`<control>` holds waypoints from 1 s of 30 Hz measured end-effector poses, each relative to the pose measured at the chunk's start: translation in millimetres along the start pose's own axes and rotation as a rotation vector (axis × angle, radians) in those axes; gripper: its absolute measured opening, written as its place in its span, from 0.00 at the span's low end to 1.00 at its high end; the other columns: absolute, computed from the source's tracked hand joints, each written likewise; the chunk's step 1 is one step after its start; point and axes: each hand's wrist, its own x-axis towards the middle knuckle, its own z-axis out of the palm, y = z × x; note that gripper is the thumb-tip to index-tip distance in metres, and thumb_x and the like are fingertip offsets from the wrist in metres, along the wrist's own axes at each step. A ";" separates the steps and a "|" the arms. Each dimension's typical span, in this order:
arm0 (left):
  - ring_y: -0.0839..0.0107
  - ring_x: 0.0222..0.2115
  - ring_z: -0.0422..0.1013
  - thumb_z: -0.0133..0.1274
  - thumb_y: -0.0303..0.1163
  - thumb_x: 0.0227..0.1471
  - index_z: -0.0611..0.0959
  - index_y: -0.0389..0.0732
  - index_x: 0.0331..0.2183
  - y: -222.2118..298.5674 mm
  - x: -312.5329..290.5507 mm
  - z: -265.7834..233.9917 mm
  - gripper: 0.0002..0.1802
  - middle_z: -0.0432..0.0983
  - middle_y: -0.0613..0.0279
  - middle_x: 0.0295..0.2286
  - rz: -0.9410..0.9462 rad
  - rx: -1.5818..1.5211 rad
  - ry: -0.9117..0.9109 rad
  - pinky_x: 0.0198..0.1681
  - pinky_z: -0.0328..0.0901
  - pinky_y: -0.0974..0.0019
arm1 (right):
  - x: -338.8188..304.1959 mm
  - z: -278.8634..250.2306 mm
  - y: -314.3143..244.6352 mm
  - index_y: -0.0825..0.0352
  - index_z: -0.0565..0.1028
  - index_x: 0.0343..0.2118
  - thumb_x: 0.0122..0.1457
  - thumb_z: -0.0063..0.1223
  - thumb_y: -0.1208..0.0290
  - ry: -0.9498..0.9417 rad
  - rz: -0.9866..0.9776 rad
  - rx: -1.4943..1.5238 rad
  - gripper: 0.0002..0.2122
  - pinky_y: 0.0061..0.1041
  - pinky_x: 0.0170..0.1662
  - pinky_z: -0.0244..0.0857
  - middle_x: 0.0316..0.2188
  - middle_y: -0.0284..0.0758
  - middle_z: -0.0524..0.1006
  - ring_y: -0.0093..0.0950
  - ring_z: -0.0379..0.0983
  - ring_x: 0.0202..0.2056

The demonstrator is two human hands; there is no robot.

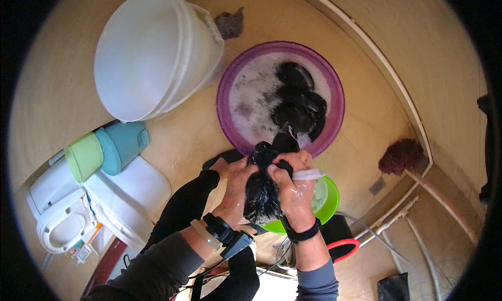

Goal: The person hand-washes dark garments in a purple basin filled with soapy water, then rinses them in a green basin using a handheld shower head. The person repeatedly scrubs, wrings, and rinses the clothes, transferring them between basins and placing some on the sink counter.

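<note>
A wet, soapy black cloth (261, 196) is bunched between my two hands, just over the near rim of a purple basin (226, 105). My left hand (234, 188) grips its left side, and my right hand (297, 188) is closed round its right side with the thumb on top. The cloth's far end reaches toward more dark cloth (298, 110), which lies in the basin's sudsy water. Beneath my right wrist sits a bright green basin (331, 199), partly covered by my hand and the cloth; some suds show in it.
A large white bucket (141, 55) stands at the far left, a grey rag (230, 24) beside it. Teal (124, 147) and light green (83, 157) bins are at left, near a white toilet (68, 228). At right are a reddish mop (401, 157) and wall pipes (384, 66).
</note>
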 end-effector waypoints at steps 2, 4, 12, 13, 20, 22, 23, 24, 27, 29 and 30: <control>0.75 0.34 0.75 0.51 0.27 0.60 0.85 0.34 0.45 -4.2 -0.3 0.4 0.14 0.81 0.67 0.36 -0.046 -0.080 0.006 0.43 0.71 0.70 | -10.3 1.5 11.4 0.65 0.81 0.34 0.52 0.64 0.73 0.043 0.043 0.066 0.07 0.41 0.45 0.64 0.32 0.41 0.72 0.44 0.68 0.40; 0.75 0.35 0.75 0.53 0.27 0.59 0.84 0.34 0.47 -11.1 -7.4 5.6 0.15 0.81 0.67 0.37 -0.068 -0.193 -0.036 0.44 0.71 0.69 | -29.2 -1.5 27.4 0.64 0.82 0.37 0.52 0.64 0.73 0.095 0.075 0.185 0.09 0.39 0.50 0.64 0.35 0.42 0.74 0.45 0.69 0.43; 0.65 0.58 0.68 0.61 0.44 0.62 0.72 0.34 0.66 -52.7 -56.7 39.2 0.38 0.68 0.54 0.60 -0.213 0.624 -0.401 0.62 0.62 0.64 | -200.3 -23.2 95.2 0.71 0.49 0.76 0.54 0.70 0.66 0.357 0.636 1.115 0.51 0.35 0.74 0.50 0.71 0.46 0.62 0.38 0.61 0.69; 0.64 0.61 0.64 0.63 0.48 0.61 0.68 0.34 0.69 -56.4 -64.9 41.1 0.45 0.63 0.53 0.63 -0.317 0.494 -0.427 0.66 0.57 0.64 | -219.6 -20.9 105.1 0.72 0.52 0.74 0.54 0.67 0.68 0.405 0.736 1.118 0.47 0.35 0.72 0.54 0.68 0.44 0.66 0.37 0.65 0.66; 0.70 0.58 0.67 0.65 0.34 0.60 0.61 0.30 0.71 -95.7 -84.4 31.8 0.46 0.69 0.52 0.62 -0.547 0.396 -0.346 0.67 0.51 0.70 | -275.5 7.0 194.9 0.68 0.66 0.68 0.54 0.55 0.87 0.946 0.557 1.222 0.35 0.38 0.65 0.68 0.59 0.41 0.76 0.39 0.76 0.57; 0.70 0.60 0.67 0.64 0.29 0.60 0.60 0.29 0.71 -111.8 -88.2 26.0 0.45 0.72 0.55 0.61 -0.602 0.324 -0.353 0.67 0.55 0.69 | -273.8 13.1 220.0 0.66 0.65 0.69 0.53 0.56 0.88 1.039 0.611 1.244 0.36 0.39 0.64 0.69 0.60 0.42 0.76 0.40 0.76 0.58; 0.69 0.61 0.67 0.63 0.28 0.60 0.60 0.30 0.71 -118.2 -90.2 22.7 0.45 0.72 0.56 0.61 -0.619 0.315 -0.368 0.66 0.57 0.68 | -272.5 16.1 229.8 0.65 0.65 0.69 0.52 0.57 0.88 1.000 0.546 1.254 0.37 0.41 0.64 0.69 0.60 0.43 0.76 0.41 0.76 0.58; 0.69 0.62 0.67 0.63 0.27 0.60 0.59 0.30 0.71 -124.1 -91.4 19.8 0.45 0.71 0.57 0.62 -0.629 0.304 -0.371 0.66 0.59 0.68 | -268.0 20.9 239.1 0.68 0.65 0.68 0.52 0.60 0.86 0.999 0.636 1.198 0.36 0.37 0.64 0.68 0.58 0.43 0.76 0.39 0.75 0.57; 0.64 0.64 0.65 0.62 0.25 0.60 0.61 0.33 0.71 -138.2 -92.1 16.7 0.44 0.66 0.52 0.64 -0.546 0.323 -0.419 0.65 0.62 0.65 | -258.1 28.9 258.3 0.73 0.64 0.66 0.49 0.69 0.81 0.755 0.757 0.645 0.39 0.29 0.65 0.63 0.58 0.42 0.75 0.33 0.72 0.55; 0.61 0.65 0.64 0.61 0.23 0.59 0.63 0.35 0.71 -142.3 -91.2 15.9 0.42 0.52 0.53 0.70 -0.541 0.362 -0.427 0.65 0.62 0.64 | -247.3 35.1 267.0 0.69 0.59 0.72 0.44 0.77 0.76 0.686 0.594 0.049 0.50 0.44 0.65 0.63 0.68 0.51 0.63 0.47 0.61 0.66; 0.60 0.66 0.63 0.61 0.22 0.59 0.65 0.36 0.70 -143.1 -90.1 15.6 0.42 0.43 0.55 0.74 -0.511 0.364 -0.432 0.65 0.63 0.64 | -241.2 37.7 271.1 0.64 0.57 0.74 0.41 0.80 0.74 0.634 0.508 -0.269 0.55 0.54 0.65 0.62 0.72 0.53 0.57 0.54 0.56 0.70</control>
